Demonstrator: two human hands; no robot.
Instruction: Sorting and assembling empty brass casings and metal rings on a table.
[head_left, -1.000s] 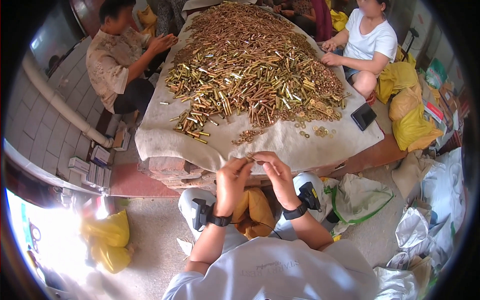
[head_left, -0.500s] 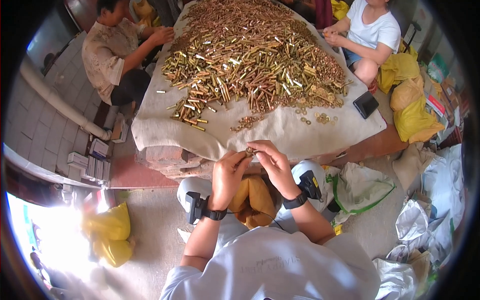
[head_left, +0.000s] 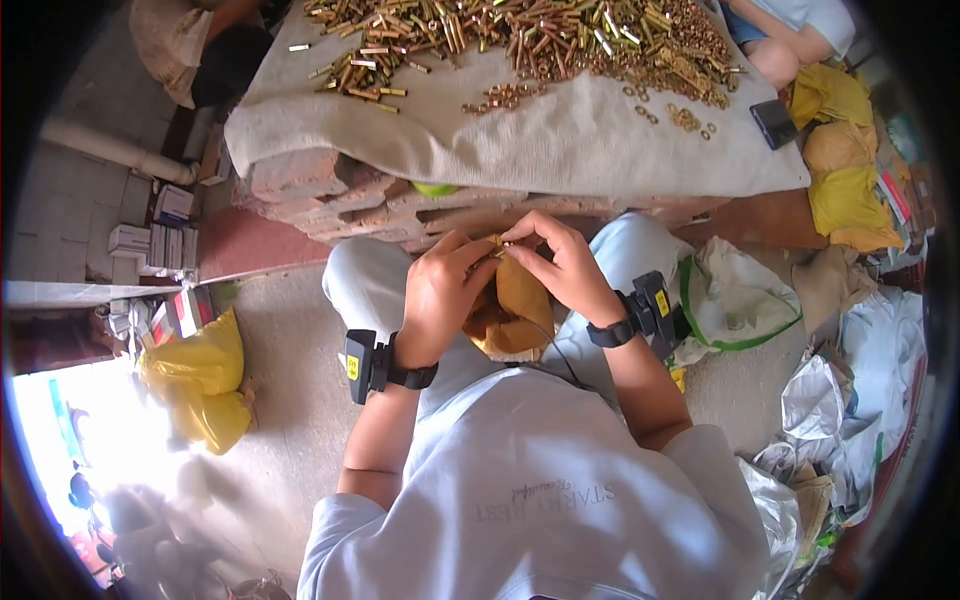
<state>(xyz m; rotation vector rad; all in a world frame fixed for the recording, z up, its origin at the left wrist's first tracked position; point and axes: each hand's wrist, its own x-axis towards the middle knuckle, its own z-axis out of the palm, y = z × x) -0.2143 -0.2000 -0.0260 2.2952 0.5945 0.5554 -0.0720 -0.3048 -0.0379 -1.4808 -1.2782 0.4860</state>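
Above an orange-yellow sack [head_left: 522, 303] between my knees, my left hand [head_left: 440, 290] and my right hand [head_left: 567, 268] meet at the fingertips. Both are closed in a pinch on a small brass-coloured metal part [head_left: 501, 250], mostly covered by the fingers, so its exact kind is unclear. Beyond them, a cloth-covered table [head_left: 560, 150] bears a heap of brass-coloured metal tubes [head_left: 430, 25]. A small cluster of nuts [head_left: 500, 97] lies at the heap's near edge. Flat washers [head_left: 685, 118] are scattered to its right.
A dark flat device [head_left: 773, 125] rests on the table's right corner. Bricks [head_left: 380, 205] show below the cloth. Yellow bags [head_left: 840, 190] stand at right, another yellow bag [head_left: 200, 375] at left. A white sack [head_left: 745, 290] is beside my right knee. Two other people sit at the table's sides.
The view has tilted down, so the table and the heap sit higher in the picture and its far part is cut off. My hands have drawn back from the cloth's edge to above the sack, still pinched together.
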